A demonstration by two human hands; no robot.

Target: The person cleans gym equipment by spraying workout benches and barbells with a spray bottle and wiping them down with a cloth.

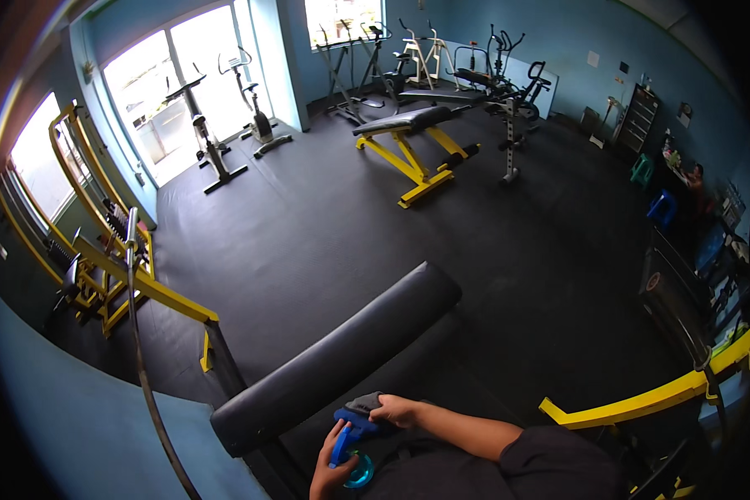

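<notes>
At the bottom of the head view, my left hand (332, 462) is closed around a blue-handled spray bottle (342, 445) with a translucent turquoise body. Just to its upper right, my right hand (397, 410) grips a dark grey cloth (364, 404), which lies close against the blue spray head; whether they touch I cannot tell. Beyond both hands a long black padded bench (337, 359) slants from lower left to upper right. Its lower end is near my left hand.
A barbell bar (139, 350) and yellow rack frame (175, 301) stand left, another yellow frame (644, 403) right. Ahead on the black floor are a yellow-framed bench (412, 169) and exercise bikes (203, 134). A person (697, 181) sits at the far right.
</notes>
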